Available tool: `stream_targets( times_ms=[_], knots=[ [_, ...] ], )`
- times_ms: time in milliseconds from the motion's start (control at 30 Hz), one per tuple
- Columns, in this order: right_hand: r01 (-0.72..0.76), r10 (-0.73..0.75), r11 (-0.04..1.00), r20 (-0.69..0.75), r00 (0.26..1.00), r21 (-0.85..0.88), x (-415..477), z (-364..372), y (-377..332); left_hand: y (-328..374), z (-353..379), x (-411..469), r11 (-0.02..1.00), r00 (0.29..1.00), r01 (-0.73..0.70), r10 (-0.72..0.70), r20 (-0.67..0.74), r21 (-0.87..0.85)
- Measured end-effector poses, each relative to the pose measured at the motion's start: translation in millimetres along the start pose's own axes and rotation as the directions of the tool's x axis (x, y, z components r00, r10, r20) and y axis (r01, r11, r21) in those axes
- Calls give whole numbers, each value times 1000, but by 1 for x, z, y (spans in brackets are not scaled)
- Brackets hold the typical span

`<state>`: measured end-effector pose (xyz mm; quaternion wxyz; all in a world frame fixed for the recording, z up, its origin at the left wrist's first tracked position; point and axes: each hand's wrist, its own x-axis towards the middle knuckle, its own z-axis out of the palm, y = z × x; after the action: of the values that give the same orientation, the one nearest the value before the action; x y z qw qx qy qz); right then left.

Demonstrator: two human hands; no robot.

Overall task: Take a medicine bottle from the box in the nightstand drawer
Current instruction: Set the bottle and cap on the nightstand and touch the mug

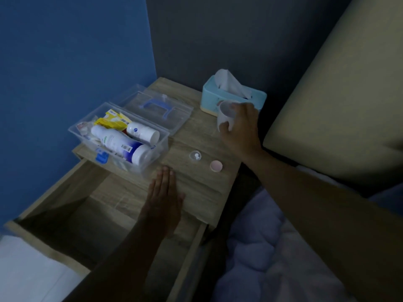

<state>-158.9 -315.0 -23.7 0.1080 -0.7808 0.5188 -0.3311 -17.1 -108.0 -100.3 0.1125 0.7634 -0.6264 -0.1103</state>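
Note:
A clear plastic box (162,141) stands on the wooden nightstand (196,179), its lid (152,107) with a blue handle lying open behind it. Inside lie two white bottles, a long one (121,143) with a blue band and a shorter one (142,131), plus yellow packets. My left hand (162,199) rests flat, fingers together, over the nightstand's front edge above the open drawer (72,216). My right hand (239,127) grips a small white cup (224,115) just in front of the tissue box. A tiny clear cap holding white pills (195,155) and a pink round lid (216,166) lie on the top.
A light blue tissue box (209,99) stands at the back right of the nightstand. A blue wall is on the left, a beige headboard (349,105) on the right. Pale bedding (272,247) lies below my right arm. The drawer looks dark inside.

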Motion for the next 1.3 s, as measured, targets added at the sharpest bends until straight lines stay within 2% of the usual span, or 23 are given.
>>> stream_targets(
  times_ms=[133, 200, 267, 467, 600, 767, 900, 1300],
  knots=[
    [-256, 272, 953, 79, 959, -164, 41, 5, 8, 0, 2, -1, 1000, 999, -14, 15, -32, 24],
    [-360, 380, 920, 132, 916, -152, 50, 10, 10, 0, 3, -1, 999, 999, -18, 20, -42, 40],
    [-410, 421, 907, 162, 892, -100, 54, 15, 12, -2, 4, -1, 999, 1000, -2, 3, -26, 45],
    [-397, 400, 916, 210, 892, -59, 57, 6, 12, 0, 4, 0, 999, 1000, 20, -21, 15, 41],
    [-287, 289, 957, 217, 932, -39, 38, -2, -2, -1, 6, -1, 995, 999, 17, -20, 31, 102],
    [-197, 191, 980, 262, 946, -4, 15, -7, -16, -3, 7, 0, 998, 999, 26, -28, 33, 58],
    [-177, 175, 984, 314, 933, -22, 5, -8, -23, -5, 10, 1, 996, 998, 33, -37, 43, 77],
    [-187, 187, 982, 310, 932, -29, -1, -11, -21, -7, 11, 2, 994, 997, 42, -48, 58, 96]
  ],
)
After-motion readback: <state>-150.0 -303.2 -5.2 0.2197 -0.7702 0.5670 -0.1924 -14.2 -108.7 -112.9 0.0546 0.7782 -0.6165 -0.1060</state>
